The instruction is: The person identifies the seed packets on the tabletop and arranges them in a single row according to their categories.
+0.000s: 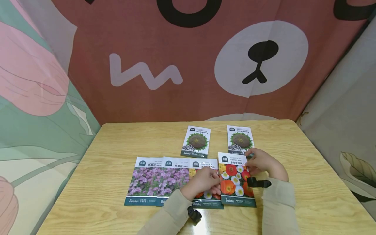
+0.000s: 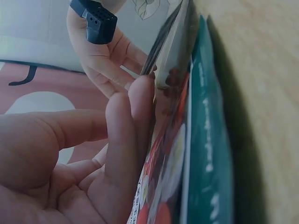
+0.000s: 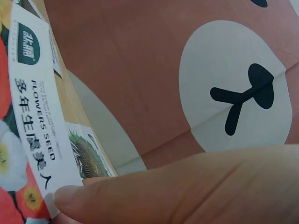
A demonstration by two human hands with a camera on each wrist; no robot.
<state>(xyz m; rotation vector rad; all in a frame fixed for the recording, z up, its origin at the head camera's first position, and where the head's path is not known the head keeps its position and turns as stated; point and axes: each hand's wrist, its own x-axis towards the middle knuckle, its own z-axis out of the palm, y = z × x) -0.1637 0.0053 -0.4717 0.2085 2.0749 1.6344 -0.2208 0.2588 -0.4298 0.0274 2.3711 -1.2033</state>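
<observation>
The right hand (image 1: 264, 164), grip closed to a pinch, has the right poppy seed packet (image 1: 235, 180) by its two-o'clock edge, at three o'clock of the left poppy seed packet (image 1: 207, 204). The left hand (image 1: 202, 181), partly obscured, appears relaxed, holding nothing; recommend squaring edges before release.

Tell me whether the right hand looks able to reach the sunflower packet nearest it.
Probably yes: that sunflower packet lies just beyond the right hand, mostly uncovered, but the hand pinches a poppy packet and would likely need to release it first.
</observation>
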